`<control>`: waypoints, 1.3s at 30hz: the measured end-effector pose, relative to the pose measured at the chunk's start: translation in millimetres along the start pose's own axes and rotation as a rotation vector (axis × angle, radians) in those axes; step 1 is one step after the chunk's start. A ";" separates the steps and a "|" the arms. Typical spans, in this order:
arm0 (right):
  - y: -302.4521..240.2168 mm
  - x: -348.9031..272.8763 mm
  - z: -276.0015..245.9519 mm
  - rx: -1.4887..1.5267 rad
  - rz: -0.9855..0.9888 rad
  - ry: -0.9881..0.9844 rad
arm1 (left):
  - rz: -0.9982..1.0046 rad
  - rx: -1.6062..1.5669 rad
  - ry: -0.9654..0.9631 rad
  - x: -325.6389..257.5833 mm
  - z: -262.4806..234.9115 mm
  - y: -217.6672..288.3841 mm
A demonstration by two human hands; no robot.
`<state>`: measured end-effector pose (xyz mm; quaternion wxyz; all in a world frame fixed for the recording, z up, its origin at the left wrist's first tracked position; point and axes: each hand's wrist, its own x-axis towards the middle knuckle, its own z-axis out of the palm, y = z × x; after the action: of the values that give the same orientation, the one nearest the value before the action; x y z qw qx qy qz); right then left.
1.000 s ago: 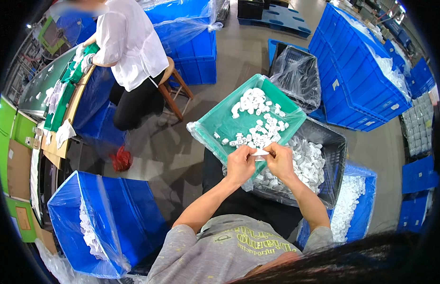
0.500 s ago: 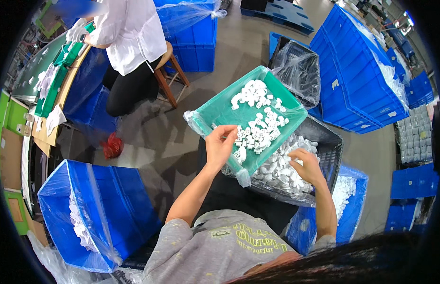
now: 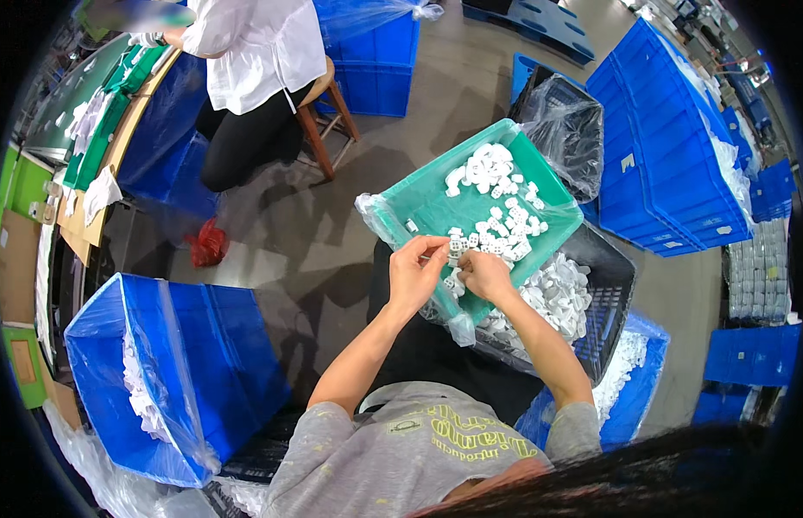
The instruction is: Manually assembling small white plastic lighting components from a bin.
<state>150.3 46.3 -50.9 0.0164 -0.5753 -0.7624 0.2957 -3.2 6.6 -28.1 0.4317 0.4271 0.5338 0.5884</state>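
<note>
Both of my hands have come together over the near end of a green plastic tray, which is lined with clear film. My left hand has thumb and forefinger pinched close to the small white plastic pieces. Right beside it, the closed fingers of my right hand point down toward the left fingertips. What either pinch holds is too small and covered to make out. Small white plastic pieces with holes lie scattered in the tray, with larger rounded white pieces at its far end.
Under the tray's right side sits a black crate of white plastic parts. Blue bins stand at left and tall blue bins at right. Far left, a co-worker in white sits on a wooden stool by a bench.
My right hand has moved left from the black crate to the tray, meeting my left hand. The whole view has shifted slightly. A small white piece now shows near the tray's left side.
</note>
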 end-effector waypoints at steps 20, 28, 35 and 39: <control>-14.2 -57.9 -64.4 1.040 -0.117 0.419 | -0.100 -0.372 -0.182 -21.4 32.2 21.6; -21.1 -69.0 -70.0 0.619 -0.252 0.585 | 0.199 -0.139 -0.085 -31.1 41.3 33.4; -9.0 -64.6 -56.9 1.092 -0.209 0.453 | 0.123 -0.164 -0.087 -31.4 41.2 23.7; -5.4 -69.9 -67.5 1.388 0.014 0.309 | -0.051 -0.339 -0.047 -23.2 37.5 27.6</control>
<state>193.9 12.6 29.4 0.4850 -0.4726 -0.3833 0.6281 37.6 -7.7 0.9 0.5246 0.3481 0.4274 0.6488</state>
